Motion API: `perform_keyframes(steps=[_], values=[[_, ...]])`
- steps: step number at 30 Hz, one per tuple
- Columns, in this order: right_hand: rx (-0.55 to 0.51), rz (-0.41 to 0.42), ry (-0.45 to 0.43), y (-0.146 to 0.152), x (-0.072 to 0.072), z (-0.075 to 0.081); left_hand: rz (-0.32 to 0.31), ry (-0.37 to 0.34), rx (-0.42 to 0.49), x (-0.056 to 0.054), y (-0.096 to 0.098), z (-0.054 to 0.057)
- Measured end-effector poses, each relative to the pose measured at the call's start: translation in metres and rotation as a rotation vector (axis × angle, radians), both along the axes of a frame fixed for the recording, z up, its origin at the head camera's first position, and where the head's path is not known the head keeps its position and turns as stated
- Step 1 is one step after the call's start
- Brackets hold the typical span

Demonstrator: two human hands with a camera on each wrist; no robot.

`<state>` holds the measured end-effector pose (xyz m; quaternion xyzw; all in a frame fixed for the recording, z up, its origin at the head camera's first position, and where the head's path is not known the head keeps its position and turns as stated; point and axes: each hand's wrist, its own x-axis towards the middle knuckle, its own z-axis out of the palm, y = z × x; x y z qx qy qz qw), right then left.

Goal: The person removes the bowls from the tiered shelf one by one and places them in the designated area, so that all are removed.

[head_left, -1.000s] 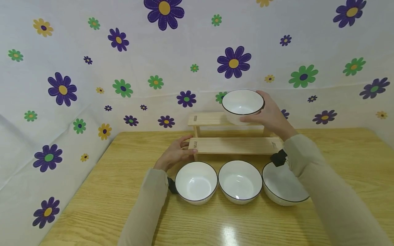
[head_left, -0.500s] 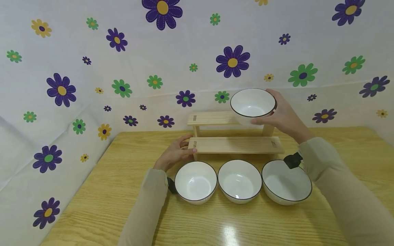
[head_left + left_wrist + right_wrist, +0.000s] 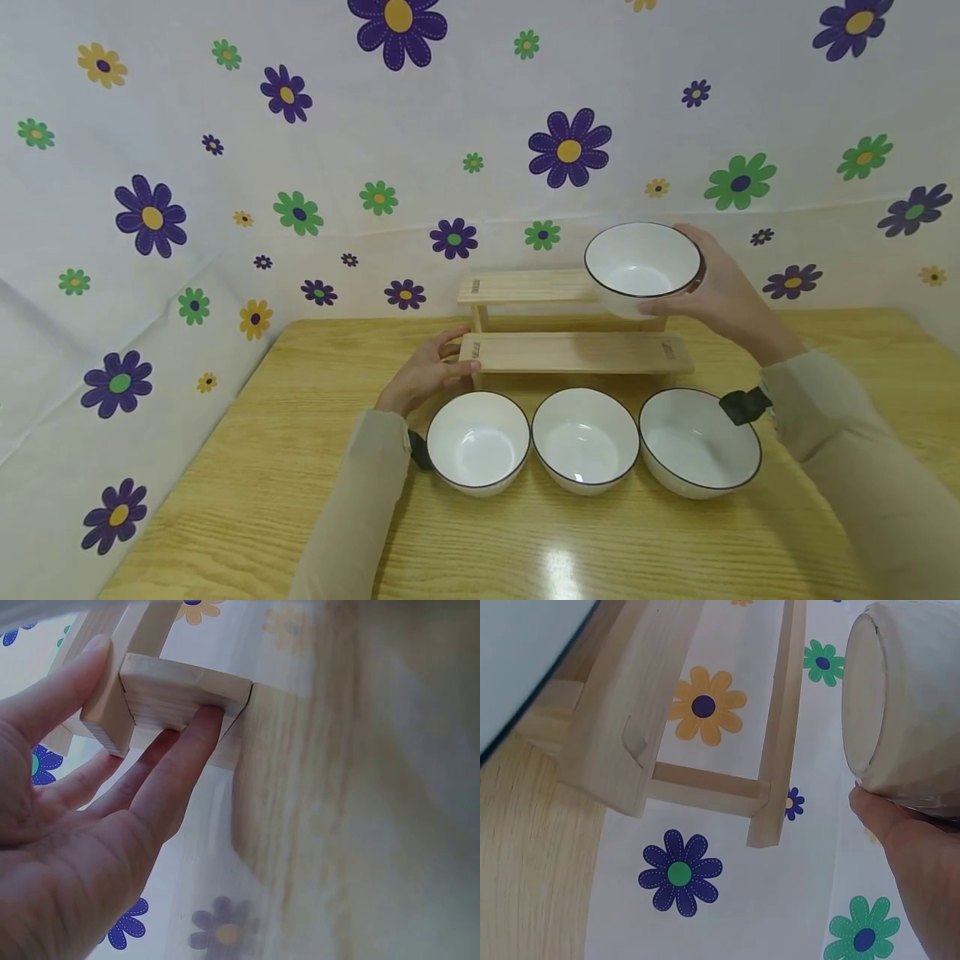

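Note:
My right hand grips a white bowl with a dark rim by its right side, upright in the air. This bowl overlaps the right end of the upper tier of a two-tier wooden rack in the head view. In the right wrist view the bowl's base hangs away from the rack's boards, and the thumb presses near the base. My left hand holds the rack's left end. The left wrist view shows its thumb on the lower board and fingers against the support.
Three more dark-rimmed white bowls stand in a row before the rack: a left one, a middle one and a wider right one. All rest on a wooden table. A flower-printed cloth hangs behind.
My right hand has carried the bowl rightward along the upper tier, to its right end, and lately slightly lower. The left hand keeps its hold on the rack.

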<state>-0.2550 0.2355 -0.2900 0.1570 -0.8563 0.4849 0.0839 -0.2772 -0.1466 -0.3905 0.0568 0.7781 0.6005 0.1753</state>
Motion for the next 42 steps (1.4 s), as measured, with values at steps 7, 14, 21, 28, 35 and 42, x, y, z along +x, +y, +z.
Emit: perform_keyframes(steps=[7, 14, 21, 28, 35, 42], values=[[0.017, -0.022, 0.011, 0.011, 0.007, -0.007, 0.010, -0.004, -0.008, 0.001, 0.002, 0.002], [0.022, -0.042, 0.036, 0.023, 0.016, -0.012, 0.014, 0.001, -0.012, 0.000, 0.001, 0.001], [0.032, -0.067, 0.045, 0.037, 0.024, -0.015, 0.014, -0.001, -0.002, -0.001, 0.000, 0.001], [0.054, -0.091, 0.056, 0.052, 0.032, -0.022, 0.016, -0.008, 0.011, -0.001, 0.002, 0.001], [0.025, -0.096, 0.060, 0.062, 0.036, -0.028, 0.015, 0.004, -0.024, -0.002, 0.001, 0.001], [0.012, -0.089, 0.042, 0.071, 0.041, -0.032, 0.006, 0.005, -0.014, -0.002, 0.000, 0.001]])
